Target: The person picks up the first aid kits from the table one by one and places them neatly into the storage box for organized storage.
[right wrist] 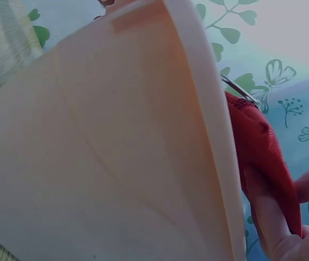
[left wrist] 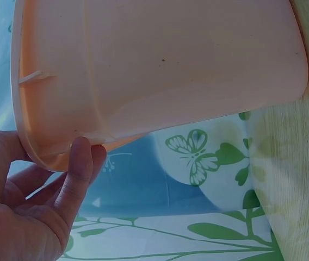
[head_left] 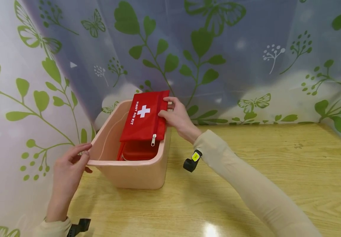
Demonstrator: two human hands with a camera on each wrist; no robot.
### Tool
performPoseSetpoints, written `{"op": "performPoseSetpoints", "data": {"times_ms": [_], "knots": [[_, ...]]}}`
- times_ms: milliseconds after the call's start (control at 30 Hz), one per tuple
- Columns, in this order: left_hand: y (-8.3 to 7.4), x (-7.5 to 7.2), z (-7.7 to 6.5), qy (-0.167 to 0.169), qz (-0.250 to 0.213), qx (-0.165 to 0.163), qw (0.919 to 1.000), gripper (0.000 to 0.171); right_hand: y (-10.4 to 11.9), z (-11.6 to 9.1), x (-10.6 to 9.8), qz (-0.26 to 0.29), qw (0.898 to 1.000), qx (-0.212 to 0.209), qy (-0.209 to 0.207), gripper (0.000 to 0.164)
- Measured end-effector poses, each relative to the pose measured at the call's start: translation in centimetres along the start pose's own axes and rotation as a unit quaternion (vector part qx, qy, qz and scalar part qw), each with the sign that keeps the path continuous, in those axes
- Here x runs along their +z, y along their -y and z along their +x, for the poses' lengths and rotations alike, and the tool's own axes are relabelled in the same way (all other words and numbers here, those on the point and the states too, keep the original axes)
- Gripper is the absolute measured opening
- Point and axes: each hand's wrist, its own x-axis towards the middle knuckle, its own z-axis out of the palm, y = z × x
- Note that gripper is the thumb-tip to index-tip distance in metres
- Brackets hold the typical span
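Note:
A flat red first aid pouch (head_left: 132, 126) with a white cross and a zipper lies tilted across the mouth of a pink plastic bin (head_left: 134, 174). My right hand (head_left: 179, 117) pinches the pouch by its right edge, thumb on top, above the bin's right rim. In the right wrist view the fingers hold the red pouch (right wrist: 260, 147) just beyond the rim. My left hand (head_left: 69, 169) grips the bin's near left corner; the left wrist view shows thumb and fingers around the rim. Another red zipped case (head_left: 140, 152) sits inside the bin, partly covered by the pouch.
The bin stands on a light wood-grain table (head_left: 247, 184), close to the left side. A curtain (head_left: 232, 65) with green leaves and butterflies hangs behind the table and along its left side. Each wrist carries a black strap mount (head_left: 191, 162).

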Motion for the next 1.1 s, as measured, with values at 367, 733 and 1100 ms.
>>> {"op": "performPoseSetpoints", "data": {"times_ms": [367,733,1100], "knots": [[-0.1,0.0,-0.1,-0.005,0.004,0.004,1.0000,0.029,-0.1,0.0,1.7,-0.062,0.998,-0.018,0.017,0.051],[-0.2,-0.3,-0.6,-0.007,0.012,0.001,0.9999,0.029,-0.1,-0.8,1.9,-0.349,0.929,-0.103,0.073,0.050],[-0.4,-0.8,-0.4,0.003,0.055,0.023,0.9982,0.030,-0.3,-2.2,0.4,-0.607,0.776,-0.084,0.147,0.070]]}}
